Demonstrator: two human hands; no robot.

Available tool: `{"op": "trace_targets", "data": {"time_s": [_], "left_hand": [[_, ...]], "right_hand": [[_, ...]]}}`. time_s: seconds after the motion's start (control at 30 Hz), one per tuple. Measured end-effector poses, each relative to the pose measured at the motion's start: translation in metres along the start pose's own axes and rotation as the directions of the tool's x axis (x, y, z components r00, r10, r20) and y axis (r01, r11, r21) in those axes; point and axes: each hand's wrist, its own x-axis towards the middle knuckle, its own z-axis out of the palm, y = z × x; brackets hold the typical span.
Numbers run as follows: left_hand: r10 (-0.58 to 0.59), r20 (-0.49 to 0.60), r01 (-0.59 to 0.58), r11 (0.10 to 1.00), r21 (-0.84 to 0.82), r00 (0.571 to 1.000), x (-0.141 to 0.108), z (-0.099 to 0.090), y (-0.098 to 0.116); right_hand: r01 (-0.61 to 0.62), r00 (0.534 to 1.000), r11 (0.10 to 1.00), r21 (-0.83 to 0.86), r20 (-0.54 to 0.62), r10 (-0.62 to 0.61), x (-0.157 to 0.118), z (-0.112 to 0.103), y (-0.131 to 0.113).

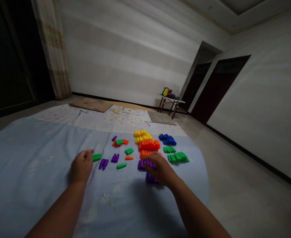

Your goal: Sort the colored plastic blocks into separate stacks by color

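My left hand (82,165) is closed in a fist, with green plastic tube pieces (97,157) sticking out at its right side. Its fingertips are turned away from view. My right hand (161,168) reaches over the purple tube pieces (142,165), its thumb and fingers bent around some of them; part of the row is hidden. A second purple group (150,178) lies just below that hand. Between the hands are loose purple pairs (115,158), a green piece (122,166) and an orange piece (129,158). Rows of orange pieces (149,144) lie beyond my right hand.
Yellow pieces (143,136) lie behind the orange rows, with blue pieces (167,139) and green rows (178,157) to the right. A mixed orange and green heap (119,142) sits further back. Boards (92,104) rest on the cloth-covered table (48,142); a small table (171,98) stands beyond.
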Motion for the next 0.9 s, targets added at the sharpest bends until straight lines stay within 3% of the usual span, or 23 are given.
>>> {"op": "trace_targets", "data": {"time_s": [0.17,0.37,0.5,0.63,0.7,0.77,0.83,0.9], "left_hand": [[0.010,-0.012,-0.010,1.000,0.002,1.000,0.000,0.000,-0.001],[0.084,-0.019,-0.084,0.996,0.027,0.996,0.001,0.004,-0.008],[0.207,0.014,-0.208,0.976,0.071,0.978,-0.005,0.000,0.004],[0.394,0.173,-0.428,0.864,0.266,0.903,-0.018,-0.005,0.030],[0.381,0.264,-0.459,0.798,0.391,0.886,-0.023,-0.007,0.038],[0.284,0.347,-0.428,0.774,0.467,0.894,-0.026,-0.009,0.040],[0.196,0.443,-0.418,0.767,0.487,0.875,-0.025,-0.009,0.036],[0.189,0.508,-0.447,0.772,0.452,0.840,-0.023,-0.009,0.032]], "right_hand": [[0.044,0.990,0.994,0.096,0.132,-0.056,0.006,0.057,-0.033],[0.068,0.980,0.998,-0.003,0.188,-0.067,0.008,0.105,-0.033],[0.091,0.989,0.996,-0.008,0.114,-0.090,0.002,0.114,-0.032],[0.107,0.992,0.994,-0.014,0.071,-0.106,-0.001,0.115,-0.032],[0.109,0.992,0.994,-0.024,0.068,-0.107,-0.001,0.116,-0.032],[0.109,0.992,0.993,-0.038,0.074,-0.106,0.000,0.116,-0.031],[0.111,0.991,0.993,-0.051,0.085,-0.106,0.001,0.115,-0.031],[0.117,0.989,0.991,-0.061,0.103,-0.110,0.002,0.114,-0.031]]}}
